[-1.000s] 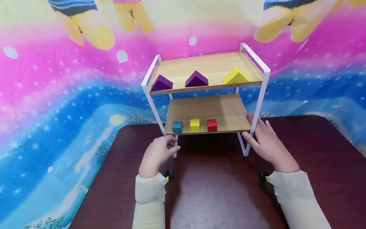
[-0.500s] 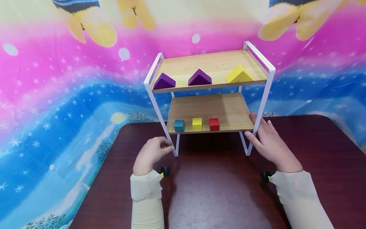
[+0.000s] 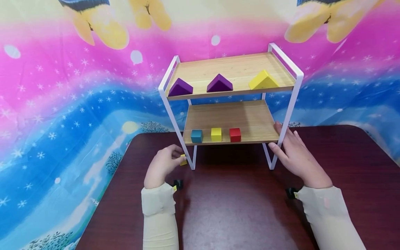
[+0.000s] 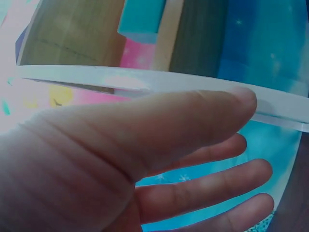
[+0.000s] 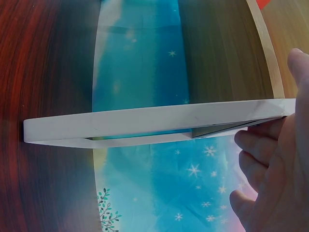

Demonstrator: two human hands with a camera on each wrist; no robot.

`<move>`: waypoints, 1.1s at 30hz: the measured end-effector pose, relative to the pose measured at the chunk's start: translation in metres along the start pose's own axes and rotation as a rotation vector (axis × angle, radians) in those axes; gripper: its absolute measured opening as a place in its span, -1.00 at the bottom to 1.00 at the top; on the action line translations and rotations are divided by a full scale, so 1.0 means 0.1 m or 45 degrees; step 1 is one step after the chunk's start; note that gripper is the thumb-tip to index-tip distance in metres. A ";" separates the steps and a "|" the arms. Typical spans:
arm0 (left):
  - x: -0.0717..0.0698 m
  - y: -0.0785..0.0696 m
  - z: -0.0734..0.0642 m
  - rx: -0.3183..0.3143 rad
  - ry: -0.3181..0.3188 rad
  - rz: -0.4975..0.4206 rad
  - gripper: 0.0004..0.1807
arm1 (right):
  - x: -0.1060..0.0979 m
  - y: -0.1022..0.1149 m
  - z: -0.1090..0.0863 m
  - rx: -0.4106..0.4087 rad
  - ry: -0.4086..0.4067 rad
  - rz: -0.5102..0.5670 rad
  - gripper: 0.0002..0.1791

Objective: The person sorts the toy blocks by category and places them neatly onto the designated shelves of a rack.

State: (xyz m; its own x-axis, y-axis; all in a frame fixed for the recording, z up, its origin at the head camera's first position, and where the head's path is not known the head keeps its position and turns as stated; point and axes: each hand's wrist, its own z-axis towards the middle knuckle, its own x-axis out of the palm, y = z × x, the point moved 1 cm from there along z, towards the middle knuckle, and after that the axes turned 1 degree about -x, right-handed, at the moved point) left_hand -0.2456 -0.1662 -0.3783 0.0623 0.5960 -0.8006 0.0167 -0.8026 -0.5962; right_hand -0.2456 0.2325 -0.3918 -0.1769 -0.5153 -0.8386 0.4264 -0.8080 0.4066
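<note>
A two-tier shelf (image 3: 231,116) with wooden boards and a white frame stands on the table. My right hand (image 3: 295,154) holds its right side post, thumb in front and fingers reaching behind. In the right wrist view the white post (image 5: 145,118) runs in between thumb and fingers. My left hand (image 3: 162,165) is beside the left leg, its thumb (image 4: 207,113) overlapping the white frame in the left wrist view and its other fingers loosely spread. A small yellow piece (image 3: 183,160) shows by the left fingertips; I cannot tell whether they touch it.
Two purple triangular blocks (image 3: 181,87) and a yellow one (image 3: 264,80) stand on the upper board. Teal (image 3: 197,136), yellow (image 3: 216,134) and red (image 3: 235,135) cubes line the lower board's front. A patterned cloth (image 3: 78,114) hangs behind the dark table (image 3: 231,208).
My left hand has moved left, from in front of the shelf's left leg to outside it, and the small yellow piece has come into view. My right hand stays at the right post.
</note>
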 end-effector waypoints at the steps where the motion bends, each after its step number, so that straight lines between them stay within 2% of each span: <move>1: 0.00 0.01 0.01 -0.004 -0.006 0.002 -0.67 | 0.00 0.00 0.00 0.002 0.002 0.001 -0.23; 18: 0.14 0.19 0.20 0.007 -0.074 0.068 -0.65 | -0.01 -0.01 0.00 0.011 0.013 0.008 -0.21; 23: 0.19 0.22 0.25 0.001 -0.057 0.047 -0.64 | -0.01 -0.01 0.01 0.017 0.010 0.016 -0.21; 33: 0.29 0.26 0.34 0.052 -0.041 0.043 -0.68 | 0.00 -0.03 0.02 0.018 0.006 0.012 -0.21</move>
State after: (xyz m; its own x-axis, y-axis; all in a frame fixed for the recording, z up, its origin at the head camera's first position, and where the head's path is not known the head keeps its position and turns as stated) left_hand -0.2768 -0.1693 -0.4187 0.0300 0.5697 -0.8213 -0.0261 -0.8210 -0.5704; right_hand -0.2485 0.2338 -0.3925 -0.1687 -0.5218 -0.8362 0.4157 -0.8069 0.4197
